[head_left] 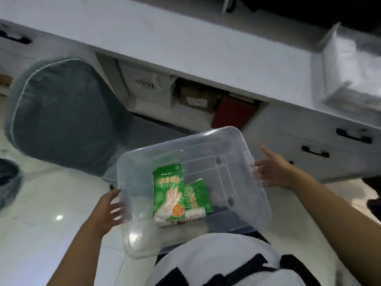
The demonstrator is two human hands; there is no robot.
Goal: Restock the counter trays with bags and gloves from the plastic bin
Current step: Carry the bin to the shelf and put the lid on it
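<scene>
A clear plastic bin [206,145] is held in front of my body, above the floor. My left hand [109,211] grips its left rim and my right hand [272,172] grips its right rim at the handle. Inside lie a green glove packet [168,190] with a white hand printed on it, a second green packet [199,195] beside it, and a small white roll [194,214] at their lower edge. On the white counter [185,54] at the upper right stands a white tray [350,65] holding pale, blurred contents.
A grey-green upholstered chair [61,112] stands to the left of the bin. Under the counter are a white box [148,85], a brown carton [198,98] and a red box [233,112]. White drawers with black handles [315,151] sit at the right. The floor is glossy pale tile [41,223].
</scene>
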